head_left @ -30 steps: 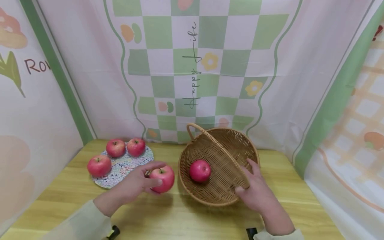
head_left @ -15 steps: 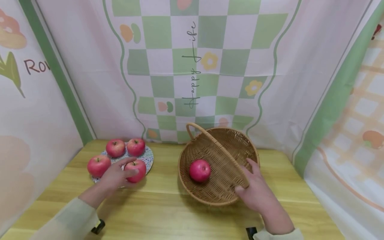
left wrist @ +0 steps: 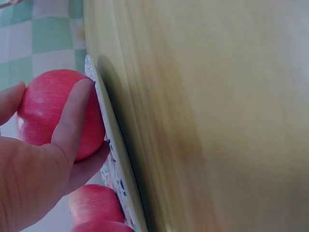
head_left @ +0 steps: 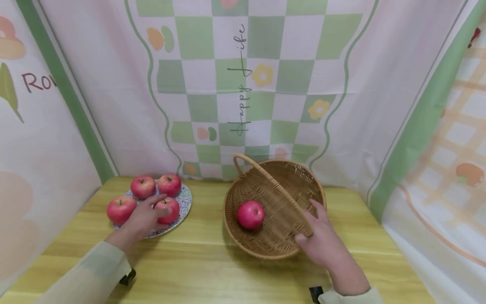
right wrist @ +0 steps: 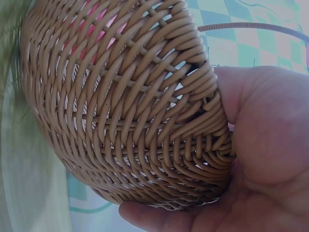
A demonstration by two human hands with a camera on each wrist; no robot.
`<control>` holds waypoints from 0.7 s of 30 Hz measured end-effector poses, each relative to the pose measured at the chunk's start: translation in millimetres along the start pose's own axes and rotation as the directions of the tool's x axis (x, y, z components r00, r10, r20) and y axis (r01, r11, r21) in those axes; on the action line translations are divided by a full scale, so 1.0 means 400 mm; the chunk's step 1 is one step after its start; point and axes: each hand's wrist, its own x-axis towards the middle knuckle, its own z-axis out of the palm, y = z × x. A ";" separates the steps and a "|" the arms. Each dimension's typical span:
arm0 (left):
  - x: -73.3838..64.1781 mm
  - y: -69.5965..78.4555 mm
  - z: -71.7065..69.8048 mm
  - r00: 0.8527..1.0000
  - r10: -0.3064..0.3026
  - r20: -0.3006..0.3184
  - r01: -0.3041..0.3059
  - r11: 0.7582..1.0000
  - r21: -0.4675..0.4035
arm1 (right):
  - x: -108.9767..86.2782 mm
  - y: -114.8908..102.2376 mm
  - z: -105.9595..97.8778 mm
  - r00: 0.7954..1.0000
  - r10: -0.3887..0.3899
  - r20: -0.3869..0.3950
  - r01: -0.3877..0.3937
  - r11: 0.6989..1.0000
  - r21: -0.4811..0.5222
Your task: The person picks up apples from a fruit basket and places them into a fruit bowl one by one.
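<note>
My left hand (head_left: 139, 219) holds a red apple (head_left: 171, 211) at the right front of the patterned plate (head_left: 186, 202). In the left wrist view, the thumb and fingers (left wrist: 72, 116) curve round this apple (left wrist: 46, 104), whose lower side is right at the plate's surface (left wrist: 112, 130). Three more apples lie about the plate: one at left (head_left: 120, 210), two at the back (head_left: 142, 186). My right hand (head_left: 325, 242) grips the wicker basket (head_left: 281, 236) by its right rim, at the foot of the handle. Inside the basket, towards its left, lies one apple (head_left: 250, 214).
Plate and basket stand apart on a wooden table (head_left: 209, 270). The basket's arched handle (head_left: 275, 182) rises across its opening. Close behind hangs a checked curtain (head_left: 224, 101), with more printed cloth at left and right.
My left hand has carried its apple leftwards from beside the basket to the plate and lowered it there. The right hand keeps its grip on the basket. The head view has shifted slightly.
</note>
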 end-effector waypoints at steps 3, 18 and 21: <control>0.008 0.001 0.000 1.000 0.019 0.008 -0.019 0.999 0.031 | 0.001 -0.001 -0.001 1.000 -0.004 -0.002 0.004 1.000 0.000; 0.048 0.001 0.047 0.987 0.160 0.027 -0.159 0.987 -0.024 | 0.000 -0.002 -0.003 1.000 0.013 0.004 -0.013 1.000 -0.012; 0.051 0.002 0.049 0.987 0.155 0.038 -0.152 0.986 -0.066 | 0.001 -0.002 -0.003 1.000 0.022 0.011 -0.022 1.000 -0.006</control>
